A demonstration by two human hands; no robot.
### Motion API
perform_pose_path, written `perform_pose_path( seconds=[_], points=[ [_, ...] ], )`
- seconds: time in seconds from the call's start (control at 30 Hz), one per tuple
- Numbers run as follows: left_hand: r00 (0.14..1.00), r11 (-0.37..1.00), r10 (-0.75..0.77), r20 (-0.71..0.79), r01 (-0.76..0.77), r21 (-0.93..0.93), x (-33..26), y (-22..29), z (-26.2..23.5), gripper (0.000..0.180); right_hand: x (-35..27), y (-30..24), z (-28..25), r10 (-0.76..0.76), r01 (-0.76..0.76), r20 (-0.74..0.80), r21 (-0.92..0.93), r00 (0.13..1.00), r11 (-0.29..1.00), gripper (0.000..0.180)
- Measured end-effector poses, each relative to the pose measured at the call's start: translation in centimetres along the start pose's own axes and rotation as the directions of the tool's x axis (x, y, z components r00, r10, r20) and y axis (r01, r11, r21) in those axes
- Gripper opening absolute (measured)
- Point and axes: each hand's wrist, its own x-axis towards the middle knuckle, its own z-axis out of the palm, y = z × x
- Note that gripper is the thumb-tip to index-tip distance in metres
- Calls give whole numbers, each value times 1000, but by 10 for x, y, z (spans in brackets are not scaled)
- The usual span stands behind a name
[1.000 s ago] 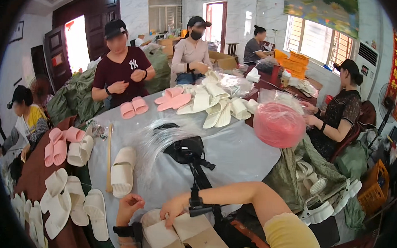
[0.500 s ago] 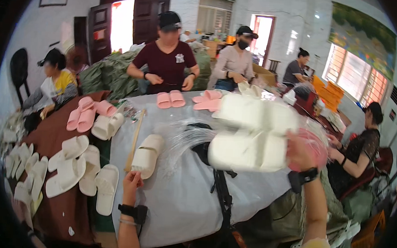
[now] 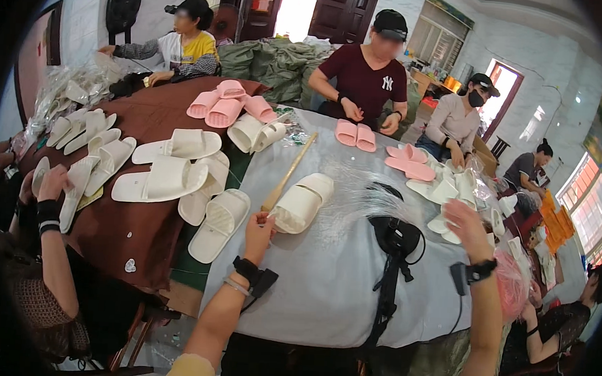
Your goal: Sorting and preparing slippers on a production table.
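Note:
My left hand [image 3: 260, 232] is closed in a pinch at the near end of a cream pair of slippers [image 3: 305, 203]. What its fingertips hold, if anything, is too small to make out. A thin wooden stick [image 3: 290, 173] lies beside that pair, its near end close to my fingers. On the right, my right hand [image 3: 469, 227] is raised over the table with its fingers apart and nothing in them. Just beyond it lie several white slippers [image 3: 444, 190], partly covered by the hand. Between my hands spreads a bundle of clear plastic strands [image 3: 365, 201] next to a black strapped pouch [image 3: 395, 235].
Cream slippers [image 3: 169, 179] and pink slippers [image 3: 225, 104] are piled on the brown cloth [image 3: 155, 245] at left. More pink slippers [image 3: 355, 135] lie at the far edge, before a co-worker in dark red [image 3: 368, 76]. A co-worker's hand [image 3: 55, 182] holds slippers at far left.
My right hand has let go of the white slippers it was swinging across the table. The view has turned to the left. My left hand stays by the cream pair.

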Motion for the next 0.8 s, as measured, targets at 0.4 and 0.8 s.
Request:
perform_pose_path(
  seconds=[0.4, 0.8],
  points=[
    [978, 995, -100, -182, 93, -47, 8, -9, 2, 25, 82, 104, 297, -179, 431, 393, -802, 902, 414, 92],
    [983, 941, 6, 182, 56, -333, 13, 6, -18, 37, 13, 46, 269, -193, 470, 460, -623, 867, 626, 75]
  ],
)
